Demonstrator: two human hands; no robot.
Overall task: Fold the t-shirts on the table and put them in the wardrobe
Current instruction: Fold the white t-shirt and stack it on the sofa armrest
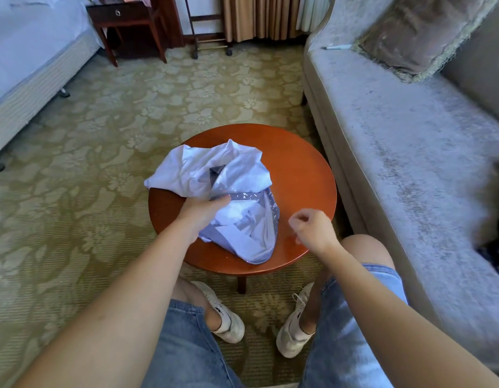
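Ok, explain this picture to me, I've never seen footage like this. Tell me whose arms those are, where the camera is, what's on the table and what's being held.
There is no machine here: these are a person's two bare arms. The single picture comes from a wide-angle camera worn on their head, looking forward and down, so you also see their denim shorts and white shoes. On the round wooden table lies a crumpled pile of pale t-shirts, not yet folded. The left hand grips the cloth of the pile. The right hand hovers over the bare near side of the table, fingers curled, with nothing visible in it. A grey sofa stands to the right and a bed at the far left.
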